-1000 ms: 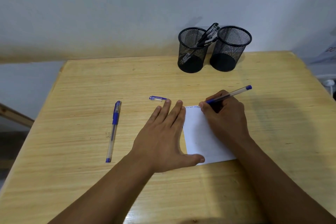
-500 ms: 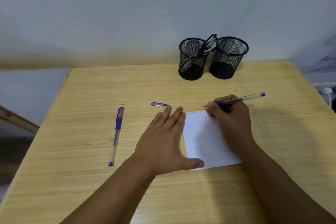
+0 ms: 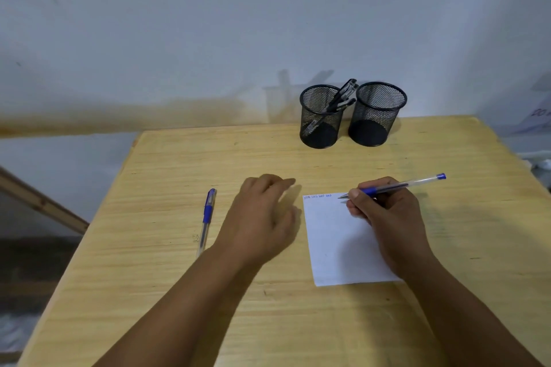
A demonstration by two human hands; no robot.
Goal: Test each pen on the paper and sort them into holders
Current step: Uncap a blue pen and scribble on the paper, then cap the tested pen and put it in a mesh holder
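Pale wooden table point(image 3: 167, 292), white paper point(image 3: 337, 244), stained white wall point(image 3: 179, 39)

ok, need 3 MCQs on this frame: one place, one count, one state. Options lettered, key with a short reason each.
1. Where does the capped pen lie?
A. left of the left hand
B. on the paper
C. in a holder

2. How many mesh holders stand at the table's far edge?
A. one
B. two
C. three

3. What is the state of the right holder?
A. tipped over
B. full of pens
C. upright, no pens showing

Key:
1 A, it lies on bare wood.
2 B, the left holder and the right.
3 C, pens lean only in the left one.
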